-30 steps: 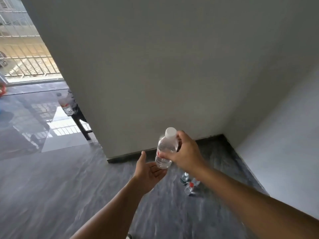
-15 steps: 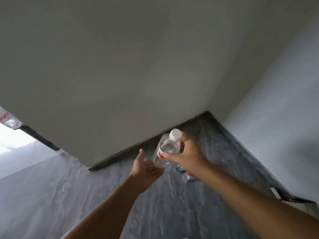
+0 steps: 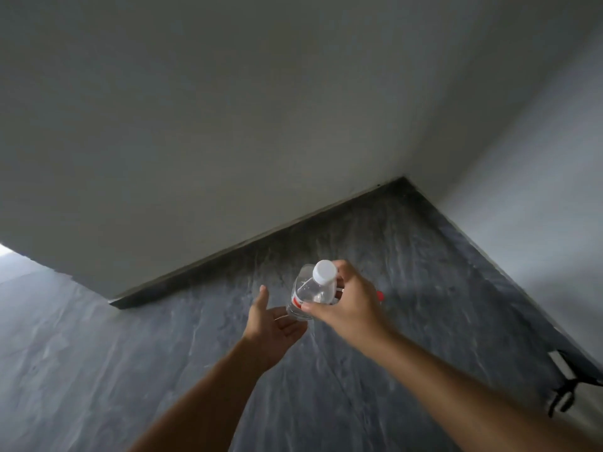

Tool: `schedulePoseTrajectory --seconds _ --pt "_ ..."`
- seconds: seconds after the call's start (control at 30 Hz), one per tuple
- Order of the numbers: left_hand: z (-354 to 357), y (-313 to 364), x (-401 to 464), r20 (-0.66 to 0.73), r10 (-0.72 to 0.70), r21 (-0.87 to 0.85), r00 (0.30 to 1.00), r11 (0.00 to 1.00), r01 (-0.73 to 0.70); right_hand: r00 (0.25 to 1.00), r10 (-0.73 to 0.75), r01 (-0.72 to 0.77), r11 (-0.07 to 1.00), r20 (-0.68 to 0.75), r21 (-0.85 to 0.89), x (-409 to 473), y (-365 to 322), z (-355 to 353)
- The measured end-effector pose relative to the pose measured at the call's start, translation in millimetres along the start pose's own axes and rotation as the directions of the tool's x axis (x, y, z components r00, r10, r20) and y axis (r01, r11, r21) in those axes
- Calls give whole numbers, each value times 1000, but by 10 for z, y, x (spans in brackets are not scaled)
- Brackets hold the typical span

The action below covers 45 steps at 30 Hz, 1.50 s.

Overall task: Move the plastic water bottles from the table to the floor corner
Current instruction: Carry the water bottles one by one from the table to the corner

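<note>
My right hand [image 3: 347, 303] grips a clear plastic water bottle [image 3: 310, 293] with a white cap and a red-and-white label, held tilted in the air above the dark floor. Just below and left of it, my left hand [image 3: 270, 324] is palm-up with relaxed fingers under the bottle's base; whether it touches the bottle I cannot tell. A red cap [image 3: 380, 295] of a bottle on the floor peeks out past my right hand; the other floor bottles are hidden behind it. The floor corner [image 3: 403, 187] lies beyond the hands.
Two pale walls meet at the corner, with a dark skirting strip [image 3: 248, 246] along the left one. The left wall ends at an edge [image 3: 112, 300] at the left. A black and white object [image 3: 566, 383] lies by the right wall.
The view has swung right and down toward the corner; the table and its bottles have left the view. Both hands with the bottle have come closer to the floor bottles, now covering them.
</note>
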<state>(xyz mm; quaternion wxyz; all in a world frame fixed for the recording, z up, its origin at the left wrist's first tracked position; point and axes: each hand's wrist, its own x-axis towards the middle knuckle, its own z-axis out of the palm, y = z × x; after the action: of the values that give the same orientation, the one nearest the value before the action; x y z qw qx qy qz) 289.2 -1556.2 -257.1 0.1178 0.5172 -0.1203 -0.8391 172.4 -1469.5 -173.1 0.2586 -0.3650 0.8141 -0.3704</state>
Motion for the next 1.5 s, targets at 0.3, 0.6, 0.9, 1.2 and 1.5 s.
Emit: schedulePoseTrajectory --seconds 0.3,0.6,0.9,1.2,1.5 --pt "-533 -762 1981 -8 -94 -20 996 995 94 997 62 -62 998 -39 -9 542 1871 1026" --pt "-716 -1184 3273 51 -156 -18 986 987 157 992 80 -86 994 -98 -65 968 3210 1742" --pt "-712 -1347 3634 19 -142 50 990 989 141 985 133 -142 987 -110 -78 958 3659 1895" --pt "-659 -1385 3672 -8 -116 90 993 989 116 982 173 -176 983 -74 -42 1002 3666 1936" --pt "-413 -805 2960 -289 272 442 918 888 -124 976 211 -202 969 57 -144 913 3064 1354"
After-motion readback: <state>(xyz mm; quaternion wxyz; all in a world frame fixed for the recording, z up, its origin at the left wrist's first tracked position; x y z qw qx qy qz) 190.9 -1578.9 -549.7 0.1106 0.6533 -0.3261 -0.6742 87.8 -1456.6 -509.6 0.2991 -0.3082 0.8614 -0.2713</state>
